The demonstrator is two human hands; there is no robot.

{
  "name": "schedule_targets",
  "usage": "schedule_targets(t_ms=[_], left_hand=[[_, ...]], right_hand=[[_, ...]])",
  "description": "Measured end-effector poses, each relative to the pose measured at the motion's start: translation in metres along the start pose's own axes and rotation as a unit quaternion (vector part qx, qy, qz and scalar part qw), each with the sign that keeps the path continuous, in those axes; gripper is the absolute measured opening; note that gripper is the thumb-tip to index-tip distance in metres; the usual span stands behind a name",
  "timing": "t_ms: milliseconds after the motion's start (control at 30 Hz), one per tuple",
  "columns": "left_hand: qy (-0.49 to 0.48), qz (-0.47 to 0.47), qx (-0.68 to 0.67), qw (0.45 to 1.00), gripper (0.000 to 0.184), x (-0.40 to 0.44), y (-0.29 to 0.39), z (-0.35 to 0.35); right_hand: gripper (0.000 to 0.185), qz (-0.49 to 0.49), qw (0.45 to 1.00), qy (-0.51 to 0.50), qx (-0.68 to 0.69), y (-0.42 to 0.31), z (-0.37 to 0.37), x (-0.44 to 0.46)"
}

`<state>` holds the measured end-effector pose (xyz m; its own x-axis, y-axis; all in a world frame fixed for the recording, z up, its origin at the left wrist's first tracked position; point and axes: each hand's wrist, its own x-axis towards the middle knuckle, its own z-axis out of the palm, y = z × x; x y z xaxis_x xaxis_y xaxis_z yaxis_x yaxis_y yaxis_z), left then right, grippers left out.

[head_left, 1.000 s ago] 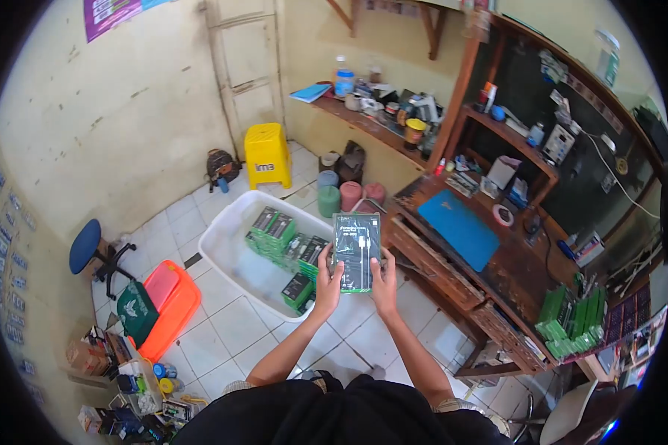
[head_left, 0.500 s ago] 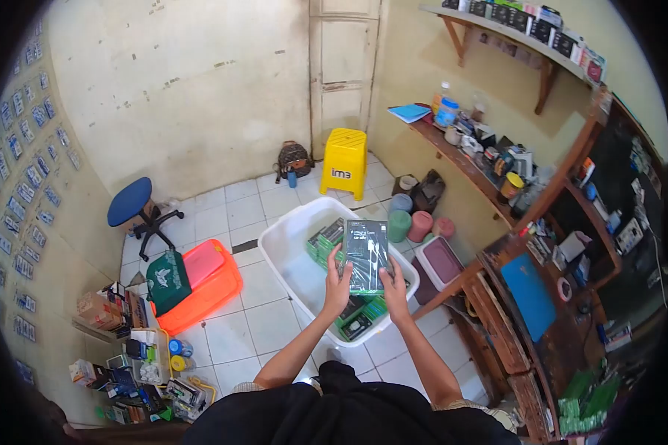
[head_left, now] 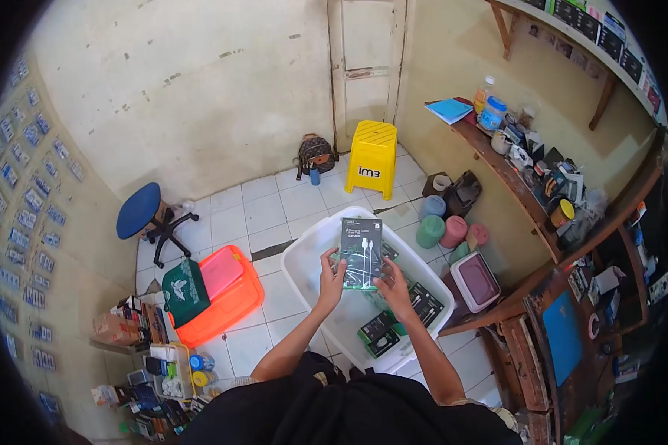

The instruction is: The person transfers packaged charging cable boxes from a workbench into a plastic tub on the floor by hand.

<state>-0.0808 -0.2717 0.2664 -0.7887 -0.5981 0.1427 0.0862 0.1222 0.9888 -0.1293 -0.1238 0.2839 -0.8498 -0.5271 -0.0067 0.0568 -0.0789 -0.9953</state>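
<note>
Between my two hands is a charging cable box (head_left: 361,254), dark with green lower edges and a white cable printed on its front. My left hand (head_left: 332,279) grips its lower left side, and my right hand (head_left: 395,289) grips the lower right corner. The box is held above a large white plastic tub (head_left: 293,261) on the floor. Inside the tub lie several more dark and green boxes (head_left: 378,326), to the right and near the front. Part of the tub's inside is hidden behind the held box and my hands.
An orange lid (head_left: 254,295) carrying a green bag (head_left: 186,294) lies left of the tub. Beyond stand a yellow stool (head_left: 371,159), a backpack (head_left: 316,154) and a blue chair (head_left: 139,211). To the right are a wooden desk (head_left: 516,356) and a cluttered shelf (head_left: 490,159).
My view has turned, so the room sits further right and boxes in the tub show more. The charging cable box stays in both hands, its front with less glare.
</note>
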Motion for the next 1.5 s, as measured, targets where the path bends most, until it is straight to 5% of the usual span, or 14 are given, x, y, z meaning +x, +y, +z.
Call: schedule_targets(t_ms=[267, 333, 600, 900, 1133, 1400, 1500], left_hand=[[-0.121, -0.055, -0.032, 0.991, 0.043, 0.114, -0.049, -0.056], [-0.213, -0.068, -0.051, 0.973, 0.046, 0.134, -0.089, -0.073], [-0.353, -0.278, -0.122, 0.885, 0.047, 0.166, -0.162, -0.116], [-0.237, -0.447, -0.122, 0.854, 0.041, 0.188, -0.323, -0.093], [-0.156, -0.453, -0.133, 0.868, 0.039, 0.205, -0.489, -0.062], [-0.106, -0.425, -0.145, 0.887, 0.037, 0.224, -0.576, -0.019], [-0.103, -0.374, 0.013, 0.922, 0.044, 0.232, -0.591, -0.002]], right_hand=[[0.057, 0.063, 0.993, 0.088, 0.049, 0.048, 0.06, 0.096], [0.056, 0.081, 0.984, 0.141, 0.07, 0.071, 0.082, 0.107], [0.044, 0.165, 0.935, 0.265, 0.169, 0.148, 0.126, 0.139], [0.03, 0.243, 0.84, 0.345, 0.342, 0.328, 0.117, 0.188], [0.032, 0.272, 0.789, 0.395, 0.385, 0.484, 0.102, 0.241], [0.039, 0.239, 0.729, 0.499, 0.403, 0.566, 0.089, 0.284], [0.036, 0.21, 0.704, 0.541, 0.409, 0.579, 0.091, 0.296]])
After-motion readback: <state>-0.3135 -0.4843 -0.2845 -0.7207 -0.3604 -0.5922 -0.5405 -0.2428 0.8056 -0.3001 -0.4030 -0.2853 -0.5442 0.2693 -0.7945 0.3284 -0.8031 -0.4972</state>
